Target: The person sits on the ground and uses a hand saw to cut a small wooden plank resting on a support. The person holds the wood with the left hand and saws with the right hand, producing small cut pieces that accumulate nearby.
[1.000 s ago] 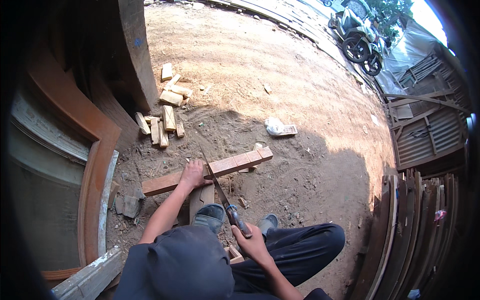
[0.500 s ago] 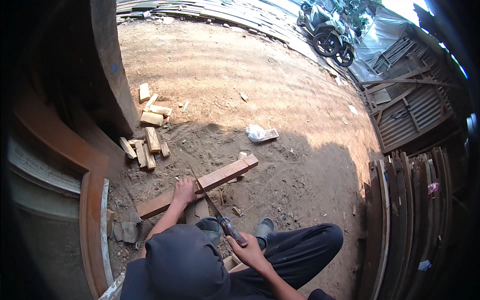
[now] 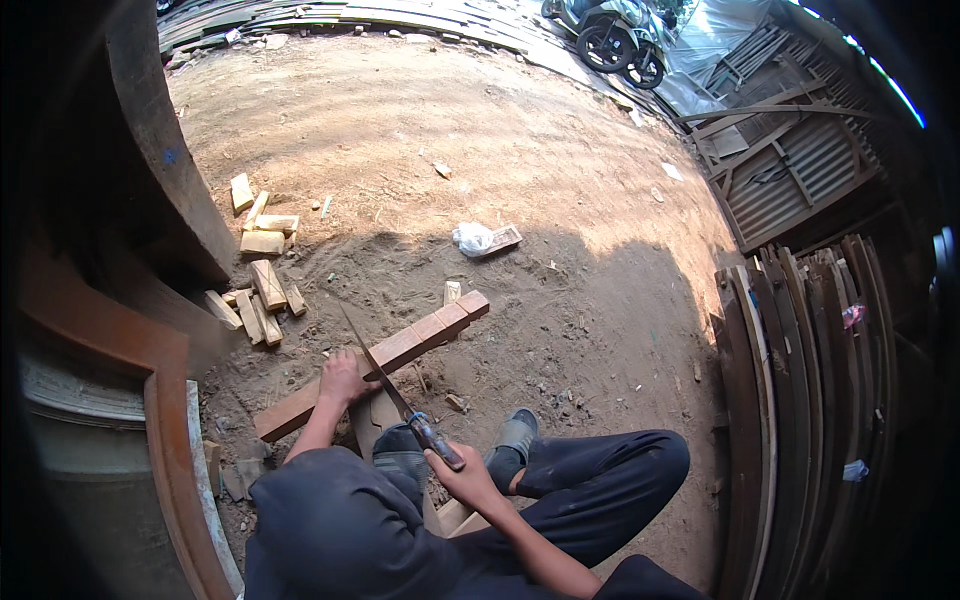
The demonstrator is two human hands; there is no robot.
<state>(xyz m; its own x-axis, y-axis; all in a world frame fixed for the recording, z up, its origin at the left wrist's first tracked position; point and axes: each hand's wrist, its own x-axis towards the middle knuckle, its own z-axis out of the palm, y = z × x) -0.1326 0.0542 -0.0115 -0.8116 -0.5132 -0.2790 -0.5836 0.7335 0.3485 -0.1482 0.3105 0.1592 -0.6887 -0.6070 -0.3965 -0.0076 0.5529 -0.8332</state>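
A squared reddish-brown wooden beam lies slanting across a wooden support board in front of me, with several lines across its far right part. My left hand is closed over the beam's middle, just left of the saw blade. In my right hand is the dark handle of a hand saw. Its long, narrow blade crosses the beam close to my left fingers, its tip pointing away to the upper left. I cannot see how deep the blade sits in the wood.
Short cut wood blocks lie in piles at the left, near a dark post. A white plastic bag is on the dirt ahead. Upright planks stand at the right; a brown wooden frame is at the left. Motorcycles stand far off.
My view has shifted, so the scene sits further left and higher. The saw has slid slightly forward across the beam. My left hand stays on the beam.
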